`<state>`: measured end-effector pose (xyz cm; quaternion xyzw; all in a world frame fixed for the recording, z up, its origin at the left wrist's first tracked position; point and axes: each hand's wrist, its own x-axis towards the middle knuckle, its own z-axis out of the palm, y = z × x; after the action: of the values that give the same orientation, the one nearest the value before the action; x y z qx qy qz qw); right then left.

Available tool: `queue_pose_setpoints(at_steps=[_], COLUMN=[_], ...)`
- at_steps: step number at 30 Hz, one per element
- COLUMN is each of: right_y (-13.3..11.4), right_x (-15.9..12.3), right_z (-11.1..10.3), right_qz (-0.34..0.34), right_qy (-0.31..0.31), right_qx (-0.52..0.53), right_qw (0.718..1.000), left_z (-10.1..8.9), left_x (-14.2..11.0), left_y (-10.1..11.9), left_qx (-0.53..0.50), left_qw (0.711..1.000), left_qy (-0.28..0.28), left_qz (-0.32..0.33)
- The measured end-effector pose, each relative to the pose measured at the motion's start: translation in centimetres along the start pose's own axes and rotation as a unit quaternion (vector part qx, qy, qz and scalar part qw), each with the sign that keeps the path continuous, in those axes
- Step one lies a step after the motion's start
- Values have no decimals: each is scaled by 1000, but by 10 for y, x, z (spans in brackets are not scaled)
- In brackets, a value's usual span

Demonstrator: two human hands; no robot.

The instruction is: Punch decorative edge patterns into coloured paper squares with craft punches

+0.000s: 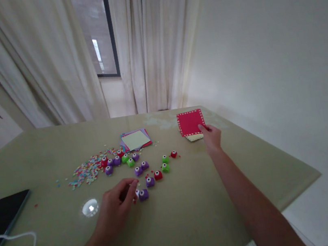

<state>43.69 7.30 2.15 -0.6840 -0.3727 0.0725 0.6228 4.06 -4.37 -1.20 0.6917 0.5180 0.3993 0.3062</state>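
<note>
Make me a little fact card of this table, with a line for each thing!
Left hand: beside a purple one-eyed piece; can't tell if it holds anything
Right hand: holding a red square with a dotted edge
Partly under red square: cream square
Eye piece colours: purple, green, red
Tiny bits: many colours, scattered in a heap
Stack of squares: pale one on top
Far left: dark flat device, white cable across it

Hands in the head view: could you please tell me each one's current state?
Left hand: partly curled, grip unclear.
Right hand: closed, holding the red card.
</note>
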Motion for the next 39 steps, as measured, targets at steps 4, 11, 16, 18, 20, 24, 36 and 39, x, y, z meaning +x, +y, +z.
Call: queue_pose_setpoints(at_steps=[4,11,16,18,20,24,36,39], right_y=[17,16,-13,-29,-45,-62,-68,-71], right_x=[39,38,-2,-24,-48,-85,-115,-120], right_z=[1,16,76,107,137,177,178,176], right_qz=[38,-9,-191,-275,-349,-429,-455,-444], right_qy=[-34,-40,-178,-277,-373,-479,-500,-486], right_qx=[-133,-300,-309,-289,-267,-270,-411,-424], right_qw=[990,953,914,874,817,716,611,622], left_z=[5,9,17,20,21,21,27,32], left_x=[-1,-3,-3,-2,-2,0,1,0], left_y=[-7,-9,-13,-14,-15,-18,-27,-28], left_qx=[104,186,214,216,213,211,238,249], left_qw=[991,971,961,959,961,965,944,937], left_qy=[-42,-77,-94,-105,-107,-90,-28,-17], left_qz=[67,126,150,147,142,127,226,244])
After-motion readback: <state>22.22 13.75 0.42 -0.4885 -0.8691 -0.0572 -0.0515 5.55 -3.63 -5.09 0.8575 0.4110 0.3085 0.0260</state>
